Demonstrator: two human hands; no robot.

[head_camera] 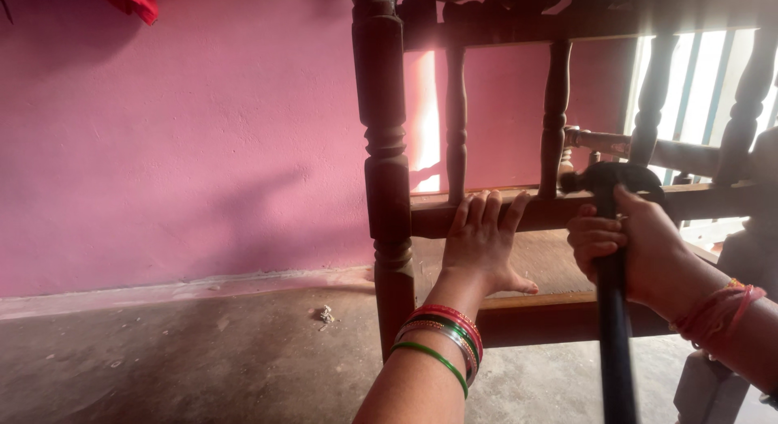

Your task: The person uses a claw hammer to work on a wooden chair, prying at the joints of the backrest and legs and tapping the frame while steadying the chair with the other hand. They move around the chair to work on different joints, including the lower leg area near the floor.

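Pink wall (178, 148), right hand (628, 250) gripping hammer (612, 229)

wall (203, 132) pink | chair (387, 189) dk brown | hammer (612, 310) prob. black | bangles (446, 335) red/green

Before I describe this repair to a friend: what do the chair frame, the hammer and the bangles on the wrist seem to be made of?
The chair frame looks like dark-stained turned wood: lathe-cut rings, a dull sheen.
The hammer in the right hand seems to have a dark metal head; its black handle could be rubber or plastic.
The bangles on the left hand's wrist look glossy, likely glass or plastic, one metallic.
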